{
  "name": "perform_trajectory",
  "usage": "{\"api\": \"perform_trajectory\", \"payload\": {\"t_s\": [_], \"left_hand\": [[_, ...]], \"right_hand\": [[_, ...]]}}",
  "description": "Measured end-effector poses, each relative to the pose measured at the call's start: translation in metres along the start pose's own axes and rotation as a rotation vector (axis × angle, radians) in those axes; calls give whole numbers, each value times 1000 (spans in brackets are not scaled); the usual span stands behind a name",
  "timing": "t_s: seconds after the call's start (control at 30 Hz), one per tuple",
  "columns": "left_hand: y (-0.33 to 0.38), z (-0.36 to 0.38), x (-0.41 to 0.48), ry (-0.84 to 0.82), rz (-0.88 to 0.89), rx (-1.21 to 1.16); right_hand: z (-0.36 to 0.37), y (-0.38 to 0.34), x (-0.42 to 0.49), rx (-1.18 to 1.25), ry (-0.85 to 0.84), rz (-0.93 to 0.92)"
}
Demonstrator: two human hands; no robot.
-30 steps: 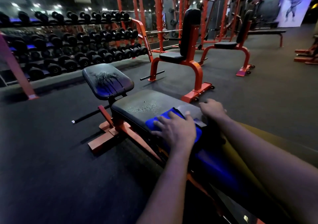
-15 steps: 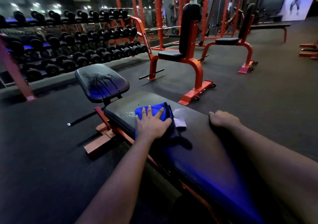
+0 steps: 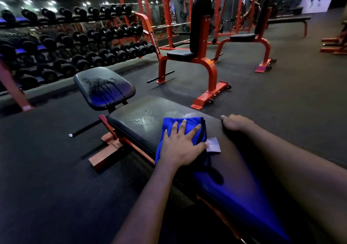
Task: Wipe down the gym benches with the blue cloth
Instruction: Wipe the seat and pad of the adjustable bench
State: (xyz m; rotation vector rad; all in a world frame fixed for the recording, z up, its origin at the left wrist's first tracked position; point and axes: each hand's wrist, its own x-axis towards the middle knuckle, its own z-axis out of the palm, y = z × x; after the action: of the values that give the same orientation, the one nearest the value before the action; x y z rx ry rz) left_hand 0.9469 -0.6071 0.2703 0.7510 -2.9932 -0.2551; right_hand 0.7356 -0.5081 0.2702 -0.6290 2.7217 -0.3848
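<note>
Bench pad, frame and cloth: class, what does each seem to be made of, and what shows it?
Pad: probably vinyl or leatherette, smooth black; liquid beads on it. Frame: likely painted steel, orange-red, rigid bars. Cloth: soft blue fabric, perhaps microfibre; it folds and drapes over the edge.

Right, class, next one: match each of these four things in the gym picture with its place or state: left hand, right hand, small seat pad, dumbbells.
Column one:
1 left hand
2 right hand
3 small seat pad
4 dumbbells

Column two:
A streaked with running liquid
B racked at the far left
C pressed flat on the blue cloth
D gripping the long bench pad's far edge

Pairs: 1-C; 2-D; 3-A; 4-B.
</note>
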Motion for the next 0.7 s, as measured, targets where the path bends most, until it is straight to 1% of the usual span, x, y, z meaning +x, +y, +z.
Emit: {"api": "perform_trajectory", "payload": {"t_s": [0.1,0.2,0.27,0.37,0.43,0.47,0.53,0.63,0.7], "left_hand": [[3,-6,35,-43,40,-28],[14,-5,53,-60,11,-29],[21,-3,43,-48,2,-21],[38,5,0,-26,93,-1],[50,11,-31,-19,150,9],[53,13,-38,-26,160,1],[57,15,-35,-34,160,-9],[60,6,-1,-43,160,-26],[60,4,21,-52,133,-41]], "right_hand": [[-2,1,0,32,-52,-27],[-7,5,-5,48,-77,-68],[-11,7,-9,103,-88,-110],[-23,15,-14,226,-105,-96],[-33,27,-24,199,-143,-58],[-35,38,-28,140,-175,-22],[-32,56,-32,47,-206,22],[-24,65,-40,61,-103,17],[-21,62,-45,39,-63,15]]}}
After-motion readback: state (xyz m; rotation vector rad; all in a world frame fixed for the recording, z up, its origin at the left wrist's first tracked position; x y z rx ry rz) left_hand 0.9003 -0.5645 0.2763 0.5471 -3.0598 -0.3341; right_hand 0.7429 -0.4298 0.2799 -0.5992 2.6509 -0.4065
